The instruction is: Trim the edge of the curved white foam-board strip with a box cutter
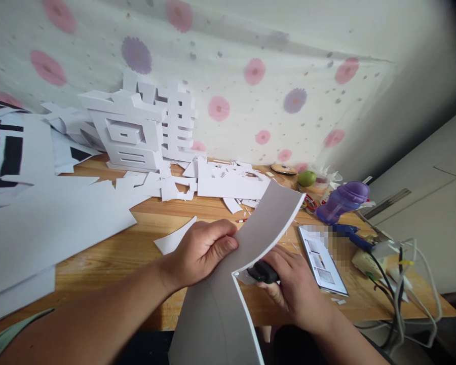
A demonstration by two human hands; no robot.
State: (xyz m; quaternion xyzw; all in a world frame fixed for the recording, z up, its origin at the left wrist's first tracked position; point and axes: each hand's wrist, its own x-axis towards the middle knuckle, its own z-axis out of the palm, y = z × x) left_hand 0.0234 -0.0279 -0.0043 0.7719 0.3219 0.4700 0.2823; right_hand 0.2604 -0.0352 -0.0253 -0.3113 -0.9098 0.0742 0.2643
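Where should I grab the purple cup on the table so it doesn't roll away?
The purple cup lies tilted on its side beside a green fruit. Its round body looks like the best part to grip, coming from above with fingers on both sides, since the lid end is wider and lumpy. Scraps and cables crowd the table around it, so a sideways reach seems harder.

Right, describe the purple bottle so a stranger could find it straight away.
Start at the wooden table and go to its far right end, past the right hand. Beside the green fruit, above the phone, lies the purple bottle, tipped on its side. It is the only purple translucent plastic thing among white scraps.
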